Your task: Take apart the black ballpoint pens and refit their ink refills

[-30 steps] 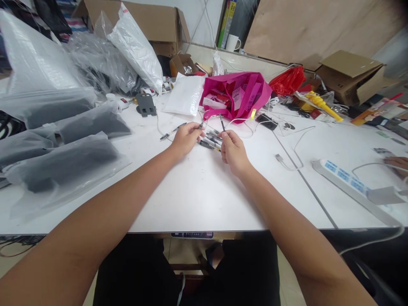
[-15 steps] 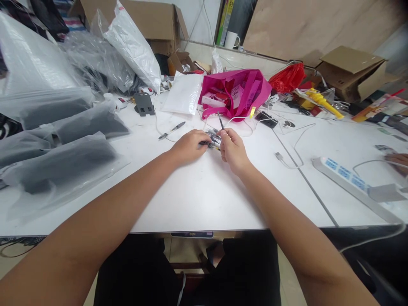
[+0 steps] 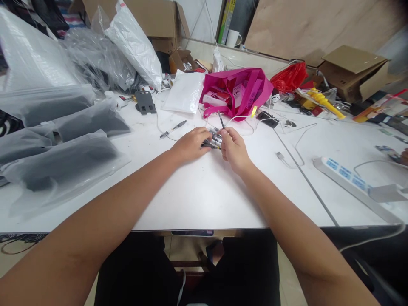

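Note:
My left hand (image 3: 193, 143) rests on the white table with its fingers curled round the near ends of several pens (image 3: 216, 137) lying in a loose bundle. Close beside it, my right hand (image 3: 234, 146) pinches a thin dark pen (image 3: 221, 120) between thumb and fingers, its end pointing up and away from me. Part of the bundle is hidden behind both hands. Left of the bundle, a single clear pen with a dark grip (image 3: 173, 129) lies apart on the table.
A magenta bag (image 3: 237, 91) of small boxes and a white plastic mailer (image 3: 185, 91) lie beyond my hands. Dark items in frosted bags (image 3: 70, 163) fill the left side. A power strip (image 3: 344, 174) and a loose USB cable (image 3: 280, 156) lie at right. Another person's hand (image 3: 404, 157) shows at the right edge.
The fingers of my left hand have shifted slightly on the pens, and more of the near pens shows. My right hand still pinches its pen, nearly unmoved.

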Tool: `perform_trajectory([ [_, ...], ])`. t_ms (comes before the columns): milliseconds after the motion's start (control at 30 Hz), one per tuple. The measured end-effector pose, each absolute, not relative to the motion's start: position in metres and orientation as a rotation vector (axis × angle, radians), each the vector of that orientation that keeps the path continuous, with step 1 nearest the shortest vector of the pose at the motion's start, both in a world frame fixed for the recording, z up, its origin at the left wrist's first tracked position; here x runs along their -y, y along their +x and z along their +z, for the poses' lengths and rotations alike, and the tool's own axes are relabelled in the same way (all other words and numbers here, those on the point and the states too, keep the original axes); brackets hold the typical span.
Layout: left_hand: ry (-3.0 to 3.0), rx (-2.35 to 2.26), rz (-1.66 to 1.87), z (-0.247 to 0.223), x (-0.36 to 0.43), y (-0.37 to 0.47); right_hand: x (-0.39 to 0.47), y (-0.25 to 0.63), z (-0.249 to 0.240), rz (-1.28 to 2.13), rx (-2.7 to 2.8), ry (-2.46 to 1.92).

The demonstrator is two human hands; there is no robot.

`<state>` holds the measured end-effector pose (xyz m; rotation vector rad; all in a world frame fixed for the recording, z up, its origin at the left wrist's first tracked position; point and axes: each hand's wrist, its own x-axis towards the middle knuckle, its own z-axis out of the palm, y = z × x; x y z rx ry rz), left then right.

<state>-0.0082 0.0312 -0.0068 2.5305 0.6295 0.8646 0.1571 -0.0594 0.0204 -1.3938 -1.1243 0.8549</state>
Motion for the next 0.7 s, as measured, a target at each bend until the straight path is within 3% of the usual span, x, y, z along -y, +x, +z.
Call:
perform_trajectory([
  [700,2.581,-0.372,0.784,-0.005,-0.021,-0.004,0.054,0.161,0.013,0.799,1.188,-1.316],
])
